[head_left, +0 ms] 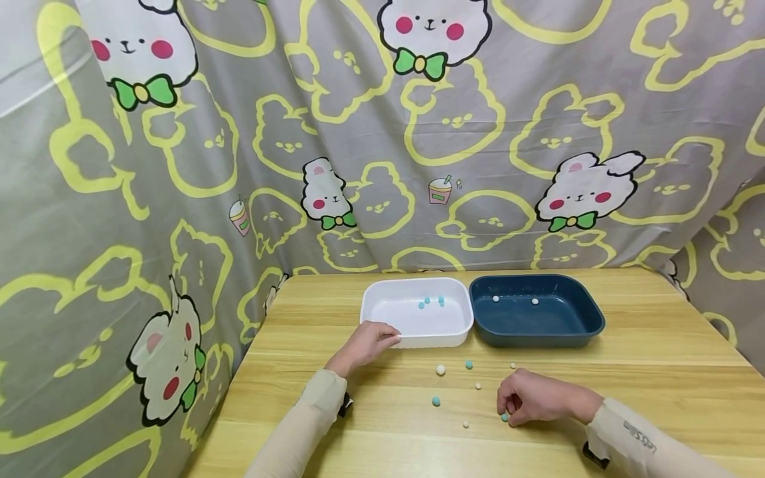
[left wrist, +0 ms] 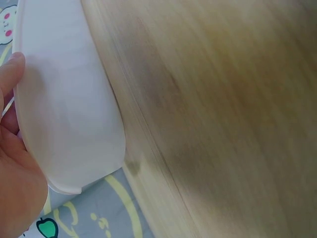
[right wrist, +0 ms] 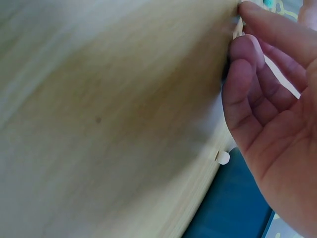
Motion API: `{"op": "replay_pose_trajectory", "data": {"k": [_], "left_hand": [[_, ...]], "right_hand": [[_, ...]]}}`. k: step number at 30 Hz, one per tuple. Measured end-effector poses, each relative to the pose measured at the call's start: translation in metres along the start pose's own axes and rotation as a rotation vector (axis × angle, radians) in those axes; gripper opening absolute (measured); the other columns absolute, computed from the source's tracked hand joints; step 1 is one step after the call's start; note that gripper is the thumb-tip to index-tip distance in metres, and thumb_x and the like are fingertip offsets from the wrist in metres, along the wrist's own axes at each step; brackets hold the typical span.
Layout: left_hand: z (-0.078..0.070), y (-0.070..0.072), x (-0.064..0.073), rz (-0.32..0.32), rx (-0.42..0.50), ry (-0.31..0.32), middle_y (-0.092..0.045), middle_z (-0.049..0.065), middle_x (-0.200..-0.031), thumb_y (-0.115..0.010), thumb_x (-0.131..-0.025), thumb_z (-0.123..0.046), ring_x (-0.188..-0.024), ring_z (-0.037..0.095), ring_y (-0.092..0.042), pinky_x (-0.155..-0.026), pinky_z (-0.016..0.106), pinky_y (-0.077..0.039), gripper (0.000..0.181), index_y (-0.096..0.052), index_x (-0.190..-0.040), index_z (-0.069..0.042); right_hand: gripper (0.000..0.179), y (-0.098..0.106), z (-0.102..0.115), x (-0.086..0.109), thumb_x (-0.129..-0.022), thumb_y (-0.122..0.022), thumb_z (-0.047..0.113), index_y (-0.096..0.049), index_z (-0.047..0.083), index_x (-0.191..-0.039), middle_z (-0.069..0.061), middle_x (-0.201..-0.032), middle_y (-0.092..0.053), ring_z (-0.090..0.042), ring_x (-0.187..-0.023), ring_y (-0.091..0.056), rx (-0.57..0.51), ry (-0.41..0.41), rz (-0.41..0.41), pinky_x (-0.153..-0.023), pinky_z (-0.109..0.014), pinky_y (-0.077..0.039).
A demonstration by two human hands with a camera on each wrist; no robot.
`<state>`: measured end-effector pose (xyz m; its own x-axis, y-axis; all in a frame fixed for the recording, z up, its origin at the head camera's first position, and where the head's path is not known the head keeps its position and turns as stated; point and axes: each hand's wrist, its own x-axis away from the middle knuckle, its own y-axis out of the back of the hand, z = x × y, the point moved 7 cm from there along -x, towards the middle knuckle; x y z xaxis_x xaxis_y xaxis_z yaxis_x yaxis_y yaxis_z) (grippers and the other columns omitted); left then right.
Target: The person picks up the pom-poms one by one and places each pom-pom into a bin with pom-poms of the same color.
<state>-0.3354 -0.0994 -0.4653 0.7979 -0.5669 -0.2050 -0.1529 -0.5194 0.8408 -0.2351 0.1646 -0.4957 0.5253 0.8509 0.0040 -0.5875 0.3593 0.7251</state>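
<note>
In the head view my left hand (head_left: 372,342) grips the front left rim of a white tray (head_left: 412,342). The left wrist view shows the thumb over the rim of the white tray (left wrist: 74,99). Several small teal balls lie inside it. At the right, my right hand (head_left: 534,398) is low over the table, its thumb and finger pinching a small teal ball (head_left: 505,417). In the right wrist view the fingers of the right hand (right wrist: 277,99) are curled, and that ball is hidden.
A dark blue tray (head_left: 538,340) holding two white balls stands right beside the white one. Between the hands lie a larger white ball (head_left: 440,370), teal balls (head_left: 469,364) and several small white balls (head_left: 466,424). A patterned curtain (head_left: 370,133) hangs behind the wooden table (head_left: 382,451).
</note>
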Motion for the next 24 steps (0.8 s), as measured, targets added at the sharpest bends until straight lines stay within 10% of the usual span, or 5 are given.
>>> {"op": "replay_pose_trajectory", "data": {"k": [24], "left_hand": [[-0.0001,-0.0001,0.0011,0.004,-0.004,0.002,-0.069,-0.006,-0.086,-0.060,-0.094,-0.025,-0.078,0.004,-0.061,-0.072,0.023,-0.050,0.019,-0.075,-0.096,-0.014]], "right_hand": [[0.012,0.0032,-0.0054,0.0018,-0.080,-0.075,0.012,-0.067,0.019,-0.082,0.017,-0.072,-0.056,0.004,-0.064,-0.051,-0.028,-0.071,-0.030,-0.056,-0.020,-0.047]]}}
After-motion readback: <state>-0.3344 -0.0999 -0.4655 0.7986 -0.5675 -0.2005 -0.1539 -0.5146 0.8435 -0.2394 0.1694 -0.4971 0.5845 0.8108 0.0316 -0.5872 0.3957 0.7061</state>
